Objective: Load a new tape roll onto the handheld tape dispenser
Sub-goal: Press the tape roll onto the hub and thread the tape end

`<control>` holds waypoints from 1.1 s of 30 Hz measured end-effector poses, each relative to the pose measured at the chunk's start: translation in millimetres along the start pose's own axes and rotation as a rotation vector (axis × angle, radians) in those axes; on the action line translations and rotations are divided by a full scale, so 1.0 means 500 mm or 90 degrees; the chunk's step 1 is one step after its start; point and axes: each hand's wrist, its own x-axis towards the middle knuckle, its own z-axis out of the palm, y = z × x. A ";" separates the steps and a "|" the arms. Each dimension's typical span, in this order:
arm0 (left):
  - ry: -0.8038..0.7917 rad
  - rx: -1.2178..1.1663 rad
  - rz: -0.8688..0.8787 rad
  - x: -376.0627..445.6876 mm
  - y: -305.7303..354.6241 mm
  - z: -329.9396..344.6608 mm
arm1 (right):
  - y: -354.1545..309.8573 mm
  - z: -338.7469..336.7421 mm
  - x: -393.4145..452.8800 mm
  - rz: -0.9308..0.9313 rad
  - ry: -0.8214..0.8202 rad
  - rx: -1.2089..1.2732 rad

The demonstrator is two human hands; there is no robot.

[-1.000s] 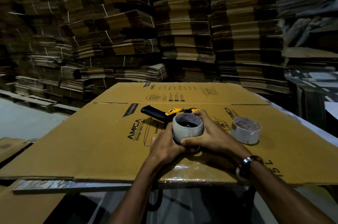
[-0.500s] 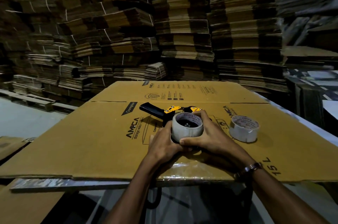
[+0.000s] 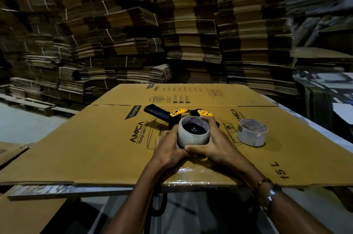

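A clear tape roll (image 3: 193, 134) sits on the hub of a black and yellow handheld tape dispenser (image 3: 168, 115), which lies on its side on a flattened cardboard box (image 3: 95, 138). My left hand (image 3: 168, 148) grips the roll from the left and near side. My right hand (image 3: 215, 143) wraps around it from the right, with fingers over its far rim and the thumb at its front. The dispenser's black handle points to the far left. The hub and the dispenser's lower body are hidden by the roll and my hands.
A second tape roll (image 3: 251, 131) stands on the cardboard to the right, apart from my hands. Tall stacks of flattened cartons (image 3: 172, 33) fill the background. The table's near edge (image 3: 57, 190) runs below the cardboard.
Both hands stay around the roll on the dispenser. The roll appears slightly lower on the hub, and my right fingers have shifted a little over its far rim.
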 end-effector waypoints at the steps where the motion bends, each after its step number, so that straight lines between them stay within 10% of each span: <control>1: -0.002 0.007 0.001 0.001 -0.002 0.001 | 0.000 0.002 -0.002 0.004 0.002 0.005; 33: 0.003 -0.013 0.009 0.006 -0.013 0.003 | -0.021 -0.046 0.046 0.020 -0.194 -0.068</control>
